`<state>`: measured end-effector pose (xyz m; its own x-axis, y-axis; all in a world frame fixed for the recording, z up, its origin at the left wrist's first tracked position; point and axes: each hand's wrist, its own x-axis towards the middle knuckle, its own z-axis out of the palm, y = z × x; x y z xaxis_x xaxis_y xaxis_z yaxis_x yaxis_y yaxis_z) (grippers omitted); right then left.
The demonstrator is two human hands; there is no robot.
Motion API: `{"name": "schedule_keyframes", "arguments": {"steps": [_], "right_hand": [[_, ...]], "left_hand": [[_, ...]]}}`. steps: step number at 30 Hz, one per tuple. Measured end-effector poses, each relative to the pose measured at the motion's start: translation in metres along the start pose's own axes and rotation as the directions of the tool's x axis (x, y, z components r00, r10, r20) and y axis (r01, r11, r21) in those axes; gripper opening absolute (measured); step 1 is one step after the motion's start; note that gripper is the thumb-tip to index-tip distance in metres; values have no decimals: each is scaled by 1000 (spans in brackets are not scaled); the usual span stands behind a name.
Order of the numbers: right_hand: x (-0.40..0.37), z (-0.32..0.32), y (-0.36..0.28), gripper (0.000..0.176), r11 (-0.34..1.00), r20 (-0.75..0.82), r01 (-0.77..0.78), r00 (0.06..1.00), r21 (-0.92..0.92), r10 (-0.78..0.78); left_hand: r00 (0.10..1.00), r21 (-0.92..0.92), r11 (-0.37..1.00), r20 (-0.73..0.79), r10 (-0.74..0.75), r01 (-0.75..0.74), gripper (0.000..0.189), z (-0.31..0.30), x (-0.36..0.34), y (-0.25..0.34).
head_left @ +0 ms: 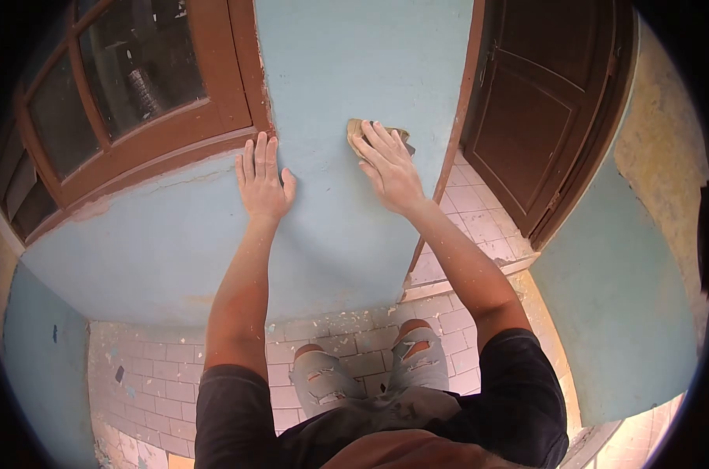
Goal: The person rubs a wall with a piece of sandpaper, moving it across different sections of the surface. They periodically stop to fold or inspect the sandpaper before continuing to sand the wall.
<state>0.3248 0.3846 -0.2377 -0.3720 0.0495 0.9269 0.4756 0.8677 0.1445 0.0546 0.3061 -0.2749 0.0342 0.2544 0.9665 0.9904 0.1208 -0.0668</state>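
Observation:
My right hand [390, 170] presses a creased piece of sandpaper [355, 139], tan on its back with a dark grey edge at the right, against the light blue wall [346, 234]. Its fingers lie over the sheet and hide most of it. To the left, my left hand [265, 178] rests flat on the wall with nothing in it. Its fingers point up and the thumb stands apart, just below the corner of the brown window frame [231, 86]. Whitish dust coats the fingers of both hands.
A dark brown door [526, 117] stands in the doorway at right, above a raised tiled sill [468, 277]. Paint flakes are scattered over the tiled floor [163, 367]. A crack runs along the wall below the window. Another wall [620, 297] with peeling paint rises at far right.

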Motion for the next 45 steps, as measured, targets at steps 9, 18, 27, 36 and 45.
{"name": "schedule_keyframes", "arguments": {"steps": [9, 18, 27, 36, 45], "right_hand": [[44, -91, -20, 35, -51, 429, -575, 544, 816, 721], [75, -99, -28, 52, -80, 513, -582, 633, 809, 580], [120, -96, 12, 67, 680, 113, -564, 802, 469, 587], [188, -91, 94, 61, 982, -239, -179, 958, -60, 160], [159, -50, 118, 72, 931, -280, -179, 956, -318, 88]], "left_hand": [[961, -422, 871, 0, -276, 250, 66, -44, 32, 100], [585, -435, -609, 809, 59, 663, 56, -108, 107, 155], [872, -831, 539, -157, -464, 137, 60, -93, 179, 103], [971, 77, 983, -163, 175, -164, 75, -33, 260, 70], [939, 128, 973, -264, 219, -191, 86, -20, 268, 49]]}}
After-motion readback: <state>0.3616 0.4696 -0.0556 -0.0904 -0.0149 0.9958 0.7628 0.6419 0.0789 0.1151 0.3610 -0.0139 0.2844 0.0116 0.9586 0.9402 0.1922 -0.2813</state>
